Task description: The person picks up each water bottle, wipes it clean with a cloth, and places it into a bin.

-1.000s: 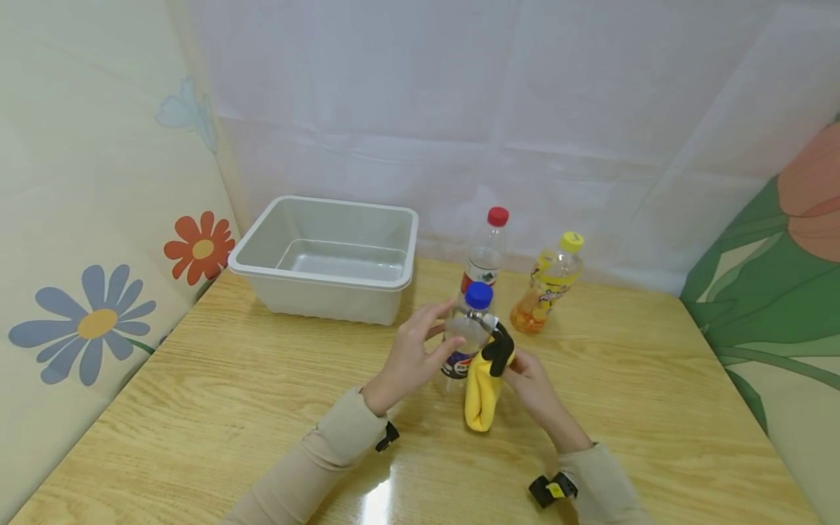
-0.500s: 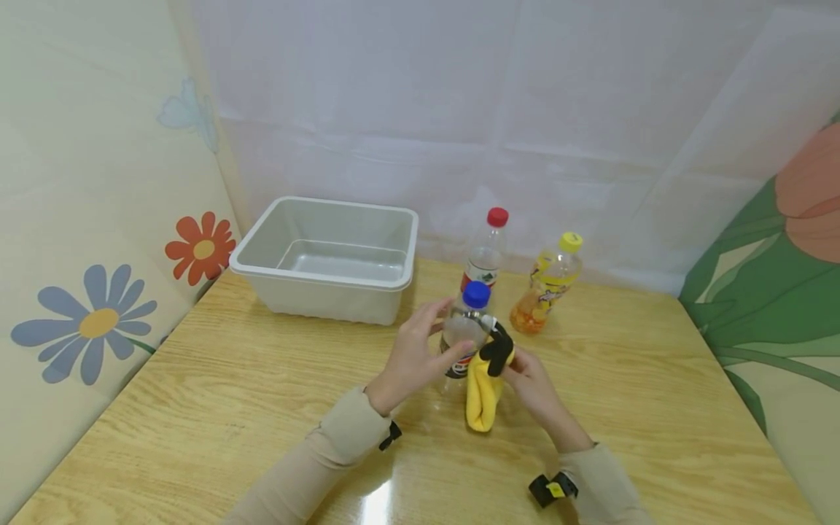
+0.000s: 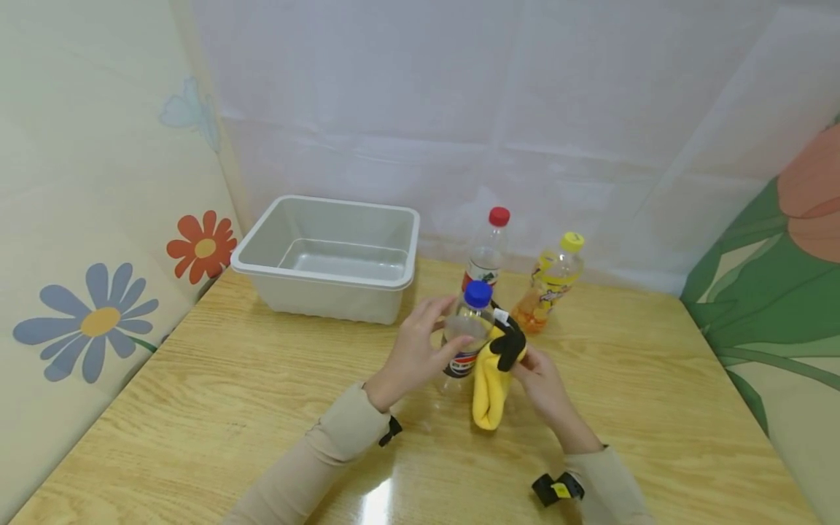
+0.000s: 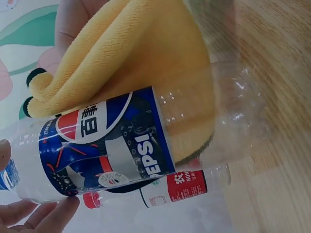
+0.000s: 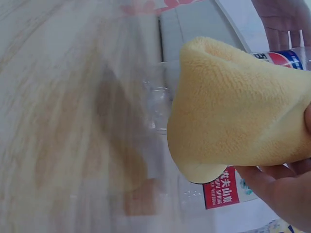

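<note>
A clear plastic Pepsi bottle (image 3: 462, 362) with a blue cap stands upright near the middle of the table. My left hand (image 3: 412, 356) holds it around the shoulder, thumb in front and fingers behind. In the left wrist view, fingertips (image 4: 60, 213) touch the bottle just by its label. My right hand (image 3: 543, 385) grips a folded yellow cloth (image 3: 490, 390) with a black part and a small white tag, at the bottle's right side. The right wrist view shows the cloth (image 5: 238, 107) covering much of the bottle; whether they touch there cannot be told.
Behind stands a red-capped bottle (image 3: 484, 262), partly hidden by the Pepsi bottle. A yellow-capped bottle (image 3: 553, 281) with some orange content is to its right. A grey plastic bin (image 3: 328, 295) sits at the back left. A white sheet (image 3: 558, 109) hangs behind the table.
My right hand has shifted slightly right with the cloth, baring more of the bottle. The bottle's label has turned a little, showing more of its logo. The left hand stays around the bottle.
</note>
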`<state>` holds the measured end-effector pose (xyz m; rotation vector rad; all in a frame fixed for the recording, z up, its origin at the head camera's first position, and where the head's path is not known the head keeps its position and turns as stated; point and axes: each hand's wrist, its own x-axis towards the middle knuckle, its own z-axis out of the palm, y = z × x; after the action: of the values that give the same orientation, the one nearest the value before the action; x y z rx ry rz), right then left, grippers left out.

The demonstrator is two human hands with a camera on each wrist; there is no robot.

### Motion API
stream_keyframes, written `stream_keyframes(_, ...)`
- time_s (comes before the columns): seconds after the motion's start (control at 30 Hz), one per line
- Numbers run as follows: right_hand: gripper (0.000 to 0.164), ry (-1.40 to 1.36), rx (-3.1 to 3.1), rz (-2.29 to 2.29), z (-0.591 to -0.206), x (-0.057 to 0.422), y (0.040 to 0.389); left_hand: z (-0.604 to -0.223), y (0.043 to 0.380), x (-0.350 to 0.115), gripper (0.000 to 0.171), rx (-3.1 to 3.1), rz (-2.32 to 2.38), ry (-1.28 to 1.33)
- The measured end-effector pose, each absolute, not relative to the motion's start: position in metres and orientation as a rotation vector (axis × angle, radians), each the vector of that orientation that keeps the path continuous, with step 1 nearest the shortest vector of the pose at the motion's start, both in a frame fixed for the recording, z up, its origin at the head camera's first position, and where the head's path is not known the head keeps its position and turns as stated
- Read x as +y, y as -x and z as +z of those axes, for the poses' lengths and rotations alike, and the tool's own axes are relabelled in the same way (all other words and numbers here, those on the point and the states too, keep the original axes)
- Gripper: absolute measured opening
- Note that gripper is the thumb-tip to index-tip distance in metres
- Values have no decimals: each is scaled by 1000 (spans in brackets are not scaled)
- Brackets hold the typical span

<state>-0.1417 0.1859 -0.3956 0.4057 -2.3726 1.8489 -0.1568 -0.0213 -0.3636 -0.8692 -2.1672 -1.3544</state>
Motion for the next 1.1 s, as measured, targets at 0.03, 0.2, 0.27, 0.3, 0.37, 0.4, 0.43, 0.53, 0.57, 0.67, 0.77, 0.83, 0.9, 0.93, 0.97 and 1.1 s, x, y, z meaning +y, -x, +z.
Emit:
stream_keyframes(0.03,21,-409,-2359,1845,-394,187,142,-364,157,-22,54,-2169,-1354,880)
stream_keyframes(0.2,29,-409,-2283,1879,-386,190,141,-364,158,-23,55,-2175,-1373,908)
stream_keyframes(0.27,33,-407,-2261,1893,-382,191,141,-364,157,-23,55,-2173,-1383,919)
stream_keyframes(0.3,35,-407,-2257,1886,-380,192,141,-363,157,-23,55,-2171,-1388,928)
stream_keyframes(0.37,38,-416,-2237,1883,-376,193,142,-363,158,-24,54,-2168,-1385,941)
stream_keyframes(0.4,40,-426,-2221,1892,-374,193,142,-363,158,-24,53,-2167,-1376,947)
stream_keyframes(0.43,41,-434,-2217,1882,-371,194,142,-363,158,-24,53,-2167,-1371,952)
stream_keyframes(0.53,45,-493,-2159,1907,-365,195,143,-362,159,-25,52,-2160,-1373,972)
stream_keyframes(0.57,46,-517,-2140,1907,-363,195,144,-362,159,-26,52,-2155,-1383,980)
stream_keyframes(0.67,49,-579,-2098,1895,-358,196,145,-361,160,-27,50,-2144,-1414,995)
stream_keyframes(0.77,51,-611,-2084,1869,-353,195,147,-360,159,-27,50,-2141,-1412,999)
stream_keyframes(0.83,51,-620,-2081,1860,-351,195,148,-360,159,-27,50,-2139,-1400,1004)
stream_keyframes(0.9,50,-627,-2065,1872,-349,194,149,-360,160,-28,51,-2137,-1383,1011)
stream_keyframes(0.93,50,-631,-2060,1870,-348,193,149,-361,160,-28,50,-2135,-1382,1016)
stream_keyframes(0.97,50,-640,-2051,1875,-347,193,149,-361,160,-28,50,-2131,-1377,1021)
stream_keyframes(1.1,50,-664,-2023,1886,-345,191,150,-362,160,-28,48,-2131,-1369,1034)
